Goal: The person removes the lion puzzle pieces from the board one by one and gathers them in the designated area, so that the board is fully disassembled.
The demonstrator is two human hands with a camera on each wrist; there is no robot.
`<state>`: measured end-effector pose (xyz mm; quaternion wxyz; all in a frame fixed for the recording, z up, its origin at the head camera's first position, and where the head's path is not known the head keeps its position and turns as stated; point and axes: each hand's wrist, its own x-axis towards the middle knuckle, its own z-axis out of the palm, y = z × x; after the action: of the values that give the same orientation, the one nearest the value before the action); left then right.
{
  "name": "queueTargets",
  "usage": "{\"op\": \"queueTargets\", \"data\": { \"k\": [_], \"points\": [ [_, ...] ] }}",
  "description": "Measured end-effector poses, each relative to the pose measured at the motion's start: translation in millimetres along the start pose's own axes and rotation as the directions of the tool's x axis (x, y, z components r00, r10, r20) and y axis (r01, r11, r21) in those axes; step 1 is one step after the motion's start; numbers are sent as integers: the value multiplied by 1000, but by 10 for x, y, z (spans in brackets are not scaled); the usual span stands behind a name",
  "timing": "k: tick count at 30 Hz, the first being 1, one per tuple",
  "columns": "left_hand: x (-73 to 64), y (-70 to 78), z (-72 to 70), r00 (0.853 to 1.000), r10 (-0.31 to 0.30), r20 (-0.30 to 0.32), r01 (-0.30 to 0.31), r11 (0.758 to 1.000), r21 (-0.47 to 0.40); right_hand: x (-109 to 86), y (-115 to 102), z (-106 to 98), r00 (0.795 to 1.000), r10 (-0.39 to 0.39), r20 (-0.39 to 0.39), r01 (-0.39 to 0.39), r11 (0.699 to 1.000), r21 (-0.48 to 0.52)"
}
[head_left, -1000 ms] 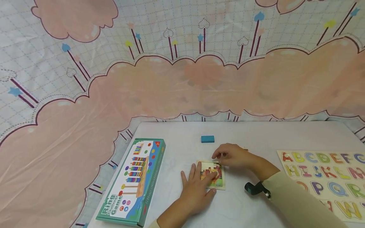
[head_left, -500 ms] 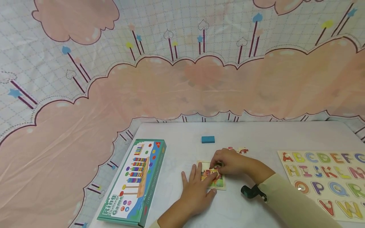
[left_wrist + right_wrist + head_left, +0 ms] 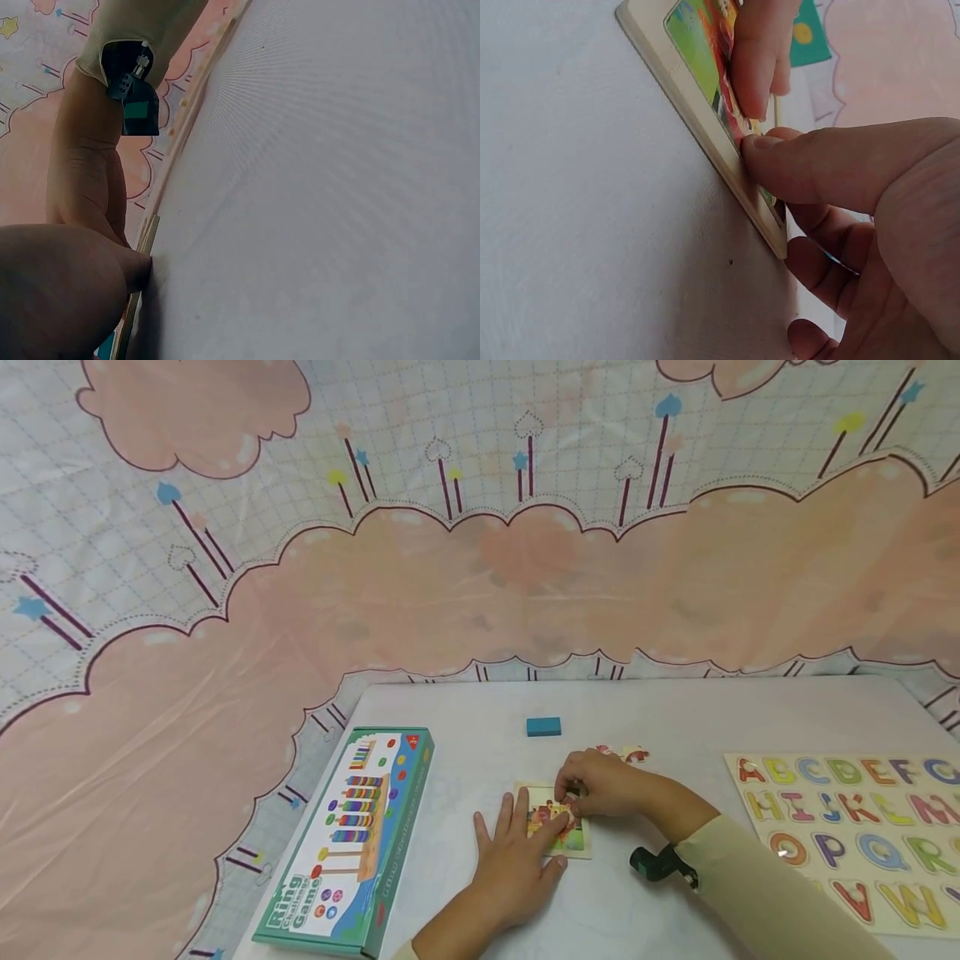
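A small square wooden jigsaw puzzle (image 3: 577, 842) with a colourful picture lies on the table in the head view. Across its left part my left hand (image 3: 513, 868) rests with fingers spread, the index finger pressing on the picture. At the upper right corner my right hand (image 3: 606, 785) pinches a puzzle piece between thumb and fingers; most of that piece is hidden. In the right wrist view the right thumb (image 3: 787, 161) touches the picture just inside the pale wooden frame (image 3: 686, 97). Loose puzzle pieces (image 3: 635, 754) lie behind the right hand.
A green Ring Challenge Game box (image 3: 348, 843) lies to the left. Behind the puzzle sits a blue block (image 3: 543, 727). An alphabet board (image 3: 855, 827) with coloured letters covers the right side. A patterned curtain (image 3: 450, 593) hangs behind the white table (image 3: 442, 752).
My right hand has come down slightly from above the puzzle's upper right corner onto it, uncovering the loose pieces behind. The left hand has stayed in place.
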<state>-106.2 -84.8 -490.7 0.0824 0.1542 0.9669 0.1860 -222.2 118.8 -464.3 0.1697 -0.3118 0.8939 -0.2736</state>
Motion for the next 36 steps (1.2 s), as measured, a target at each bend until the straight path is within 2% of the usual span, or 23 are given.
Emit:
{"op": "queueTargets", "data": {
  "k": [5,18,26,30,36],
  "points": [
    [11,-26,26,1000,8,-4,-8,1000,-12,-2,-36,19,999,28,-15,-28,1000,9],
    [9,-37,38,1000,25,-18,-25,1000,11,-46,-37,62,998,-1,-66,1,1000,-3],
    [4,-44,32,1000,16,-18,-15,999,35,-57,-11,124,990,42,-132,-35,998,60],
    [-9,-38,19,1000,18,-18,-17,999,37,-73,25,138,985,19,-169,-8,998,69],
    [-15,-30,7,1000,21,-16,-20,999,31,-94,28,135,982,-34,-184,46,997,62]
  ]
}}
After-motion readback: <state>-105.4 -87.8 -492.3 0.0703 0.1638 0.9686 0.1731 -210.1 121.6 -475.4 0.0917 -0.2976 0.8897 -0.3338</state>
